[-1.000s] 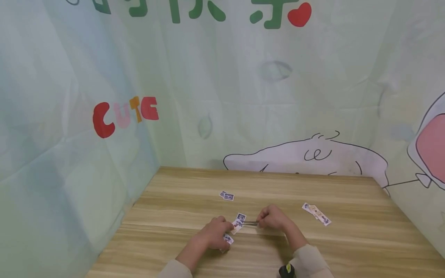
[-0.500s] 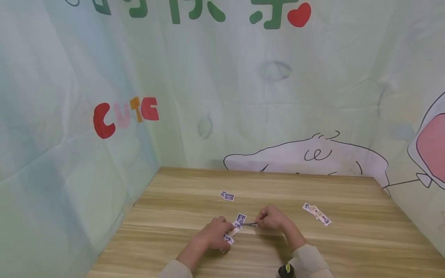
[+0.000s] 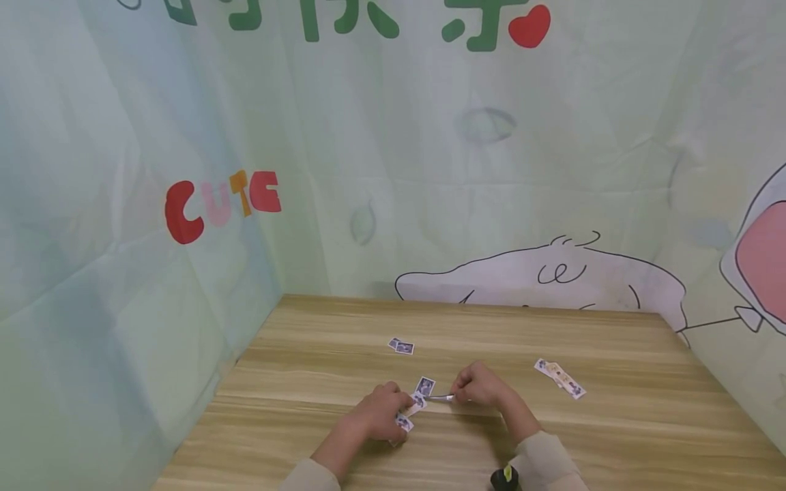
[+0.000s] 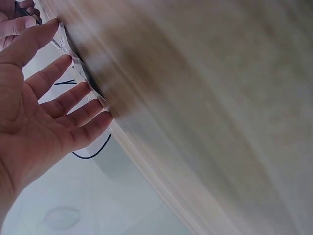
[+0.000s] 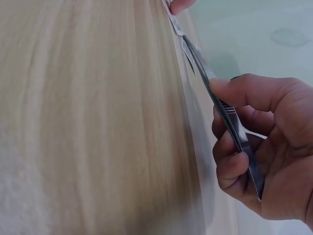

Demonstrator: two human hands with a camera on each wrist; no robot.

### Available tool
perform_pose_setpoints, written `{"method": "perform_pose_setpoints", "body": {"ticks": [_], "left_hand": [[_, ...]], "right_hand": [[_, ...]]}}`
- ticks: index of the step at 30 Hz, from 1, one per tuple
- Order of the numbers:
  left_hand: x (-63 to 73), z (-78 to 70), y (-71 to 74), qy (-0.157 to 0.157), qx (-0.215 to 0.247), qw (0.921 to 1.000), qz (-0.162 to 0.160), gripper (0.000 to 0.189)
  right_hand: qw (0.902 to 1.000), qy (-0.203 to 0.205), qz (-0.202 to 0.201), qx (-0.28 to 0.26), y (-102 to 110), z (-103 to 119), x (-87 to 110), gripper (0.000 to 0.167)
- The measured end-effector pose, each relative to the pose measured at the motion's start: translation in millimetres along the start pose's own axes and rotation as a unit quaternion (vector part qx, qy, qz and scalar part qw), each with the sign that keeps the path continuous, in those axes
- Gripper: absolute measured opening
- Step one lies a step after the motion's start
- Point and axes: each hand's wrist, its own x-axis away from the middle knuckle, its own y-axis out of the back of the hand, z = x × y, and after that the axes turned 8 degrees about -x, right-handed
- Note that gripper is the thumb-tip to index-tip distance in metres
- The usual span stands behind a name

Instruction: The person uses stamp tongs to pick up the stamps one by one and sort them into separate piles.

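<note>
My right hand [image 3: 482, 385] pinches metal tweezers [image 3: 439, 397], their tips pointing left at a small printed paper strip [image 3: 419, 404]. In the right wrist view, thumb and fingers curl round the tweezers [image 5: 239, 132], whose tips meet the paper. My left hand [image 3: 382, 412] rests its fingertips on the strip and on another printed piece [image 3: 403, 423] below, partly covering both. In the left wrist view, the left hand's fingers are spread and nearly straight, touching the paper's edge. A dark-pictured piece [image 3: 425, 387] adjoins the strip's upper end.
Two small overlapping printed pieces [image 3: 402, 347] lie farther back on the wooden table [image 3: 307, 368]. Overlapping strips [image 3: 560, 378] lie to the right. A black round object [image 3: 505, 479] is by the right sleeve. Printed cloth [image 3: 399, 170] stands behind and beside the table.
The tweezers' arms, apart a second ago, now appear together, and their tips have shifted slightly down along the strip. The left hand has stayed in place.
</note>
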Motion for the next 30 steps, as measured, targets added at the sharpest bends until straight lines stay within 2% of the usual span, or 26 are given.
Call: {"method": "perform_pose_setpoints", "body": {"ticks": [14,21,27,30], "left_hand": [[-2.3,1.5,-1.7,0.002,0.001,1.0,0.004,0.055],[2.4,1.3,-0.5,-0.006,0.005,0.9999,0.012,0.055],[9.1,1.4,0.4,-0.003,-0.018,0.9998,0.006,0.053],[10.4,1.3,-0.1,0.001,-0.03,0.9995,0.006,0.052]], "right_hand": [[0.9999,0.001,0.01,0.01,0,1,-0.3,0.007],[0.9999,-0.01,0.007,0.006,3,0,1.5,0.007],[0.9996,-0.026,0.007,0.001,5,1,4.7,0.008],[0.9998,-0.02,0.006,0.004,5,0,5.7,0.009]]}}
